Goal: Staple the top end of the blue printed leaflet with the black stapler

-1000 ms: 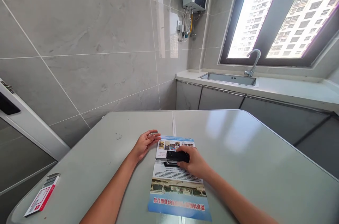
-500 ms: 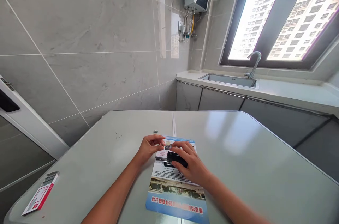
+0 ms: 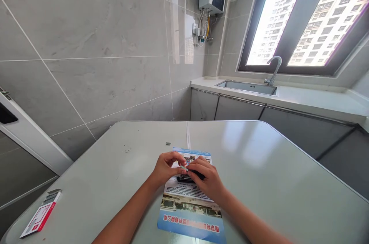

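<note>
A black stapler lies on a blue and white printed sheet on the table. My right hand is closed round the stapler's black body from the right. At the stapler's left end my left hand pinches a small, thin, pale strip between thumb and forefinger, which looks like staples. The fingertips of both hands nearly meet above the stapler, and part of it is hidden under them.
Two small staple strips lie beyond the sheet. A red and white box with grey strips rests at the table's left edge. A counter with a sink stands behind.
My left hand has moved right and slightly down, bringing the pale strip over the stapler. My right hand's fingers have drawn in toward it.
</note>
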`<state>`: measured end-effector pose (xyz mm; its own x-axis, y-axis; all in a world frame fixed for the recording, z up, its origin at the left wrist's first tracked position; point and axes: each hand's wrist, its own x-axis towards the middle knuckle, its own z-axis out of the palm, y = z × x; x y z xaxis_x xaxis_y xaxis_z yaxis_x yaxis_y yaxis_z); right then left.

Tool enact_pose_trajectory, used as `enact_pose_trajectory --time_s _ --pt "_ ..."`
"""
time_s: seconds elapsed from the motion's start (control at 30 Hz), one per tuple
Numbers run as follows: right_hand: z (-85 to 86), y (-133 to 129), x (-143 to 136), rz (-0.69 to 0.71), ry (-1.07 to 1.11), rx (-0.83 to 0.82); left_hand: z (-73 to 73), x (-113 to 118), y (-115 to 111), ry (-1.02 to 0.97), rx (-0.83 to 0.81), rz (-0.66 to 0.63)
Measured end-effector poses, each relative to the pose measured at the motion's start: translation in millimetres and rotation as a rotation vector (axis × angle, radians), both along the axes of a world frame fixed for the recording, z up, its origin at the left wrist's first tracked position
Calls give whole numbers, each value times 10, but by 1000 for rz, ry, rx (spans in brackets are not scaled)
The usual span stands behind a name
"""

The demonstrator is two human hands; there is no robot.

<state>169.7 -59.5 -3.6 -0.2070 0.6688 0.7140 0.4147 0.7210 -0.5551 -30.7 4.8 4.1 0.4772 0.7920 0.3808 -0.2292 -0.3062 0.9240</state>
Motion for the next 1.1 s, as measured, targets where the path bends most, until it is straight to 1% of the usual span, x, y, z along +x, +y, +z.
enact_pose_trajectory --time_s 0.13,0.27,0.33,0.4,0.47,0.53,0.6,0.67,0.73,0.8,0.87,0.93,1.0,1.1 --pt "28 -13 6 -51 42 55 -1 20 -12 -10 10 20" --pt "38 -14 0 -29 28 103 -5 28 -17 -14 1 21" --pt "48 -9 3 -27 26 110 -4 21 -15 -16 16 4" --pt "67 9 29 -54 48 92 -7 -3 7 -6 32 28" --pt "88 53 97 -123 89 40 -23 -51 67 38 24 131" --pt "99 130 222 -229 111 -36 -63 -130 174 127 15 296" --pt "86 235 405 -348 101 -108 -134 -239 318 249 81 461" --pt "39 350 627 -465 78 -159 -234 -360 477 360 151 551" --pt "-39 457 861 -571 40 -186 -356 -465 619 461 189 570" --pt "-136 538 1070 -646 -37 -204 -483 -532 723 535 204 562" --pt "-228 590 1223 -701 -129 -235 -596 -556 780 545 194 522" --pt "-294 614 1303 -746 -221 -295 -673 -548 799 557 196 475" --pt "-325 620 1318 -774 -315 -383 -700 -528 790 640 249 465" --pt "-331 620 1284 -763 -412 -485 -656 -503 753 864 399 505"
